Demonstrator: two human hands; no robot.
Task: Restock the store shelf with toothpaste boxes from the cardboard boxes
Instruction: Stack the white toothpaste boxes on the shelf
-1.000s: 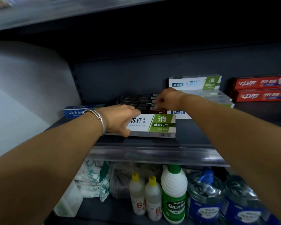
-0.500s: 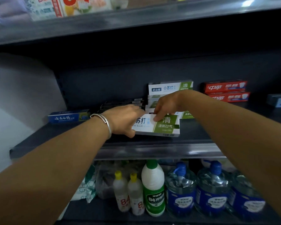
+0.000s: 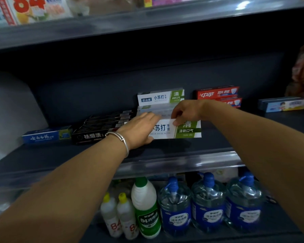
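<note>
Between the fingers of both hands, the left hand (image 3: 140,130) gripping and right hand (image 3: 186,112) pinching, the white-green toothpaste box (image 3: 179,129) is risking toppling the upright box (image 3: 161,98) just behind.

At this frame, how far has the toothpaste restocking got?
Done: white-green boxes, black boxes and red boxes sit stacked on the shelf. In hand: left hand and right hand hold a front white-green box. Left: bare shelf remains; no cardboard boxes in view.
</note>
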